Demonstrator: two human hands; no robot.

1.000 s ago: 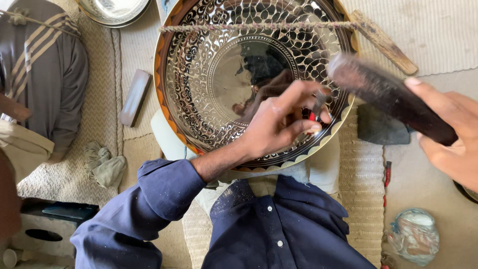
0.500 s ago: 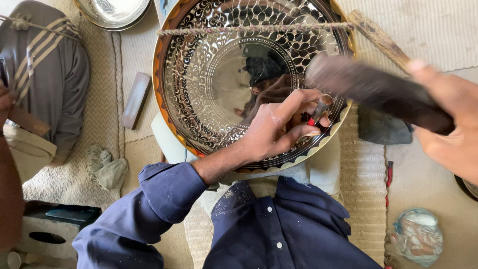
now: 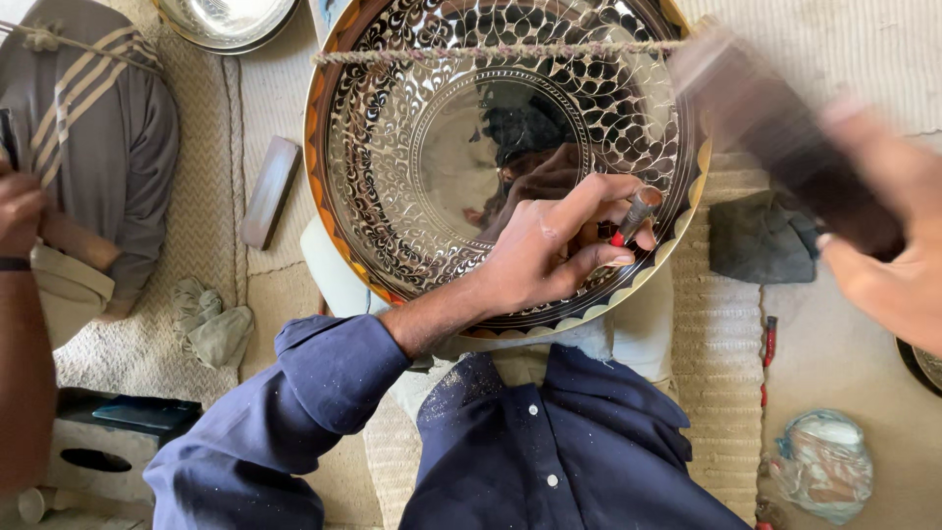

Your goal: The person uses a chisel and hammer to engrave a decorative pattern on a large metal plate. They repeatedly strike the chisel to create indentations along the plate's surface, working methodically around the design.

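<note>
Looking down, I see my left hand [image 3: 549, 260] pinching a small metal punch [image 3: 638, 211] between thumb and fingers. The fingers are closed tight around it. The punch leans, its flat top up and to the right, its tip down on the patterned rim of the big shiny plate [image 3: 392, 128]. The plate fills the top middle of the frame and rests against my lap, with a thin rope [image 3: 491, 51] stretched across it.

My right hand [image 3: 888, 255] is at the right edge of the frame, wrapped around a dark hammer [image 3: 785, 137]. It is blurry, so I cannot tell just how the fingers sit, but they are closed on the handle. The hammer is long and runs from lower right up to upper left. Its head hangs up and to the right of the punch top, near it but not touching. The left hand is the one right at the punch; the right hand is farther off.

A dark cloth [image 3: 760, 240] lies right of the plate. Another person's arm [image 3: 25, 324] shows at the left edge.
</note>
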